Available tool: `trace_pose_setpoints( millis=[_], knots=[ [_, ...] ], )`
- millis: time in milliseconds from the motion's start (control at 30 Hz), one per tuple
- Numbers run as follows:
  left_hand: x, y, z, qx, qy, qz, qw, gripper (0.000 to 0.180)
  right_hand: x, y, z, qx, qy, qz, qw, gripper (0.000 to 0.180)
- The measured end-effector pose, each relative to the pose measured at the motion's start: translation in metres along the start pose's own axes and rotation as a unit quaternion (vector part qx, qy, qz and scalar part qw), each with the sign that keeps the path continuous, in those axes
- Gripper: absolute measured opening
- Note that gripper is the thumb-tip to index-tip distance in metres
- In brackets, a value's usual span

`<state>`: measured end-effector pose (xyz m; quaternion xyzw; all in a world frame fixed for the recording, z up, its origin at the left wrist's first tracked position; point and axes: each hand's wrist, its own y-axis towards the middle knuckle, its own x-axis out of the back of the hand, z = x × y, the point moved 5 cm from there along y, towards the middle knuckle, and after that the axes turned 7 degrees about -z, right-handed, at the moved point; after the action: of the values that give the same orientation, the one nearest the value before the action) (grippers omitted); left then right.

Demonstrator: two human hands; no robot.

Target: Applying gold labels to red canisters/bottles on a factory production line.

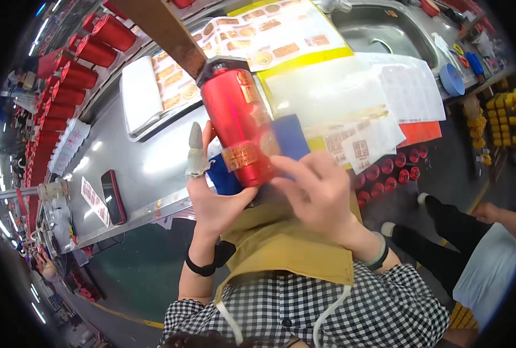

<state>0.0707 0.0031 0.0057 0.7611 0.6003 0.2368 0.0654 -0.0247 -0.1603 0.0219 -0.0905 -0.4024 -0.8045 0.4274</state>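
Observation:
A shiny red metal cylinder [230,107] with gold decals lies tilted across a blue cloth [291,136], its far end against a dark bracket [226,62]. My left hand [217,200] holds the near end from the left, thumb at its base. The left index finger, in a pale finger cot, stands off the surface; the other fingers are partly hidden behind the cylinder. My right hand [321,197] is closed in a pinch at the cylinder's lower right side, close to a gold decal [240,155]. Whatever is between those fingertips is blurred.
Decal sheets [269,35] and white papers [408,87] cover the steel bench, with a sink [379,37] behind. A brown post [168,35] rises by the bracket. A phone [113,197] lies left. Red cylinders [113,33] stand far left. A co-worker [492,255] is at right.

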Motion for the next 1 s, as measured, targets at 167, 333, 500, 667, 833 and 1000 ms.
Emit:
trace_pose_setpoints(
  millis=[167, 333, 500, 667, 833, 1000],
  knots=[
    [0.000, 0.003, 0.007, 0.008, 0.019, 0.079, 0.997, 0.121, -0.001, -0.002, 0.015, 0.033, -0.071, 0.015, 0.997, 0.042],
    [-0.004, 0.001, 0.003, 0.090, -0.163, 0.103, 0.977, 0.110, -0.004, -0.001, 0.016, 0.026, -0.068, 0.011, 0.997, 0.043],
    [0.000, 0.001, 0.008, 0.114, -0.192, 0.075, 0.972, 0.094, -0.008, 0.000, 0.014, 0.015, -0.055, 0.022, 0.998, 0.043],
    [-0.001, -0.001, 0.011, 0.111, -0.185, 0.079, 0.973, 0.093, -0.008, 0.000, 0.014, 0.012, -0.059, 0.020, 0.998, 0.043],
    [-0.002, -0.003, 0.007, 0.090, -0.177, 0.094, 0.976, 0.094, -0.008, 0.001, 0.012, 0.013, -0.053, 0.019, 0.998, 0.042],
    [-0.003, -0.001, 0.006, 0.080, -0.165, 0.097, 0.978, 0.096, -0.008, 0.002, 0.012, 0.014, -0.052, 0.020, 0.998, 0.042]
  ],
)
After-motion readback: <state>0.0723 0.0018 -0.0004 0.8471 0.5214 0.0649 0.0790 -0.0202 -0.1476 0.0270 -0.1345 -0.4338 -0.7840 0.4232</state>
